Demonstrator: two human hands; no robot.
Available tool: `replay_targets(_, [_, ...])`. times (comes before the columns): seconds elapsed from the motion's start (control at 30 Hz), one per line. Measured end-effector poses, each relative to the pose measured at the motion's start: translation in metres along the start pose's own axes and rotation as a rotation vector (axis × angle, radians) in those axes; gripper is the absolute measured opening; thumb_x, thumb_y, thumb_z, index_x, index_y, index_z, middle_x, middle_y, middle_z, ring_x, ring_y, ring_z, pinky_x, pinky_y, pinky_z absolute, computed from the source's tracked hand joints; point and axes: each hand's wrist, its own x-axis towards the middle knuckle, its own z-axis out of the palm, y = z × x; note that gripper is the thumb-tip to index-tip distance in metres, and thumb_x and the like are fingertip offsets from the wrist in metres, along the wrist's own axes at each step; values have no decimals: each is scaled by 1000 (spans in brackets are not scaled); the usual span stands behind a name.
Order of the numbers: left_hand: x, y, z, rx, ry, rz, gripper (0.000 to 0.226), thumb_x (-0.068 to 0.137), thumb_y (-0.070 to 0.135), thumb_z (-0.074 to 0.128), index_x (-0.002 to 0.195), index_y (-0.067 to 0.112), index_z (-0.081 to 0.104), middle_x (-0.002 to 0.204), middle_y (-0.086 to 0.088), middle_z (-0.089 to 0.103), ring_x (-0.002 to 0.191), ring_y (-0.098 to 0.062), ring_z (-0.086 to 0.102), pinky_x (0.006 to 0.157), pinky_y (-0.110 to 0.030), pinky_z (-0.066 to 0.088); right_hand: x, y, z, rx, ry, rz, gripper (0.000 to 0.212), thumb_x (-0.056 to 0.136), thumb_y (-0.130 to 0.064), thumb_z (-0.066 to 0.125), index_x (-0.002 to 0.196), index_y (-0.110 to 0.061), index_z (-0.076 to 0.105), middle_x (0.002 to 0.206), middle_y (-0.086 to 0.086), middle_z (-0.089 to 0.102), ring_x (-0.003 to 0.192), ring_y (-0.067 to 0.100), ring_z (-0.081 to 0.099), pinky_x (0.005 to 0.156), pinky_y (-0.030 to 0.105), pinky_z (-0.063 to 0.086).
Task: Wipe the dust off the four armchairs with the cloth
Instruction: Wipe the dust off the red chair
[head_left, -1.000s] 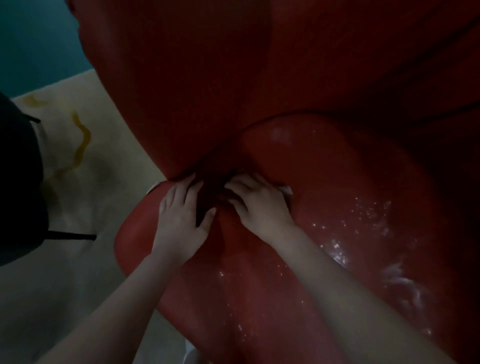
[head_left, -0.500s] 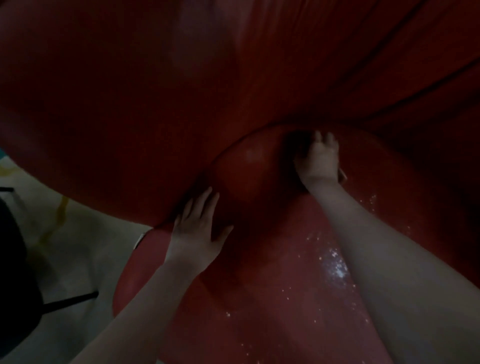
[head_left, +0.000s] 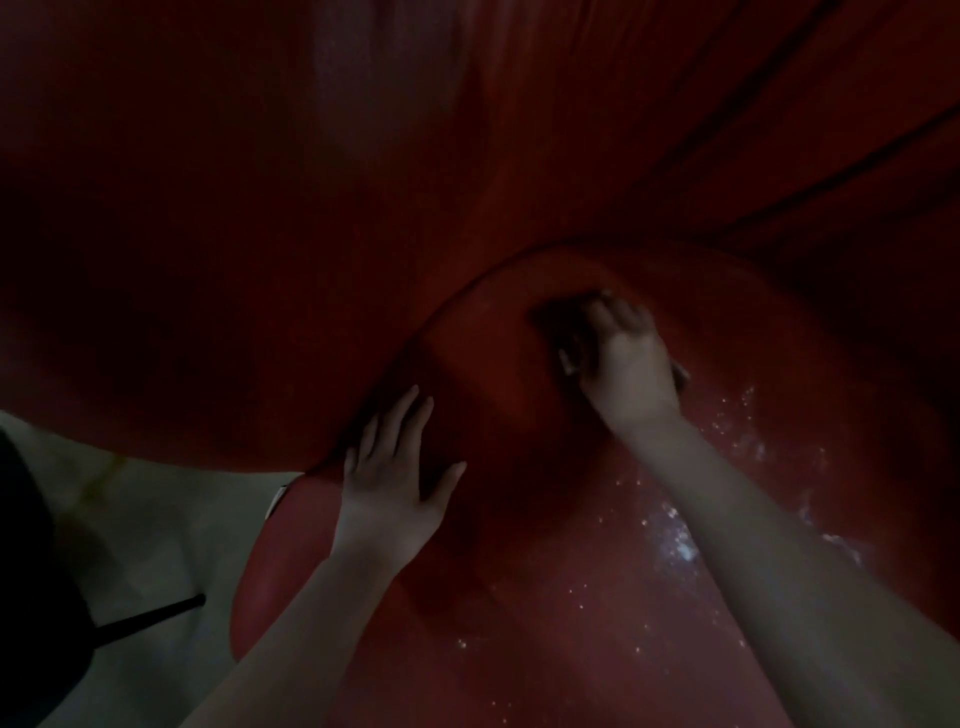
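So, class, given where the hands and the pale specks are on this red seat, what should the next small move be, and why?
Probably draw the right hand, which holds the cloth at the crease under the backrest, toward the person across the pale specks on the seat. They lie nearer the person, not yet wiped. The left hand rests flat on the seat.

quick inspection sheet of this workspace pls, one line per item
surface: red armchair seat, white specks on its right part
job's things: cloth under the right hand, near the crease below the backrest
clutter: small white tag at the seat's left edge
hands: left hand flat on the seat, fingers spread; right hand holds the cloth against the seat
cables: nothing seen
surroundings: pale floor; dark object with a thin black leg at left; dim light
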Motion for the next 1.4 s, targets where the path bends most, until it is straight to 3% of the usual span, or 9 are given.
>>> replay_targets(0.13, [0,-5,7,-12,93,42,76,87,62,44,151,23,34,160,12,23,143,-16,22,116,-44,16,54,-9,-4,110,50,342,58,88,-9,69,133,7,36,126,26,55,118,41,50,101,44,40])
replay_targets(0.2, [0,-7,11,0,110,52,78,86,66,37,150,23,36,159,12,25,142,-14,22,114,-42,16,74,-24,4,157,42,369,46,92,-1,57,132,5,36,125,26,55,119,41,51,100,43,40])
replay_targets(0.6, [3,-8,12,-28,99,39,79,81,67,36,149,25,38,158,12,27,142,-14,21,114,-48,22,4,-63,12,221,-300,-381,31,94,-17,63,124,-15,62,126,3,62,121,19,53,96,21,37])
replay_targets(0.73, [3,-8,11,-36,97,41,83,80,69,34,151,26,35,159,14,24,144,-15,20,115,-46,20,12,-24,-1,158,-158,-192,42,83,-12,73,123,-7,61,117,19,62,112,34,57,88,27,37])
replay_targets(0.87, [2,-8,14,-40,123,50,81,82,67,37,150,24,36,159,13,26,144,-18,24,114,-49,22,50,-17,11,78,12,140,39,92,-12,59,128,-1,50,127,22,57,120,39,48,96,40,37])
replay_targets(1.03, [2,-9,14,-34,145,64,77,83,64,39,147,22,41,157,9,32,142,-21,29,112,-51,27,43,-69,32,118,-128,-163,35,92,-10,55,127,-10,54,128,13,58,122,31,46,96,35,34])
replay_targets(1.17, [1,-10,13,6,116,50,78,84,65,36,147,20,42,157,5,32,142,-20,25,111,-51,28,-6,-70,28,163,-180,-366,31,93,-11,60,124,-10,60,123,10,62,114,29,54,92,41,48])
replay_targets(1.3, [-1,-7,12,-7,106,56,77,88,64,38,153,24,31,162,11,20,147,-16,16,117,-47,19,-32,-26,8,50,-110,-408,31,87,-17,66,117,-7,64,118,16,67,104,37,63,80,45,56])
replay_targets(1.4, [-3,-2,8,-25,100,37,76,88,57,45,154,23,29,162,11,19,148,-17,15,119,-49,15,-19,11,-3,-34,52,-158,32,86,-17,65,115,-3,63,107,18,67,98,41,60,74,48,56])
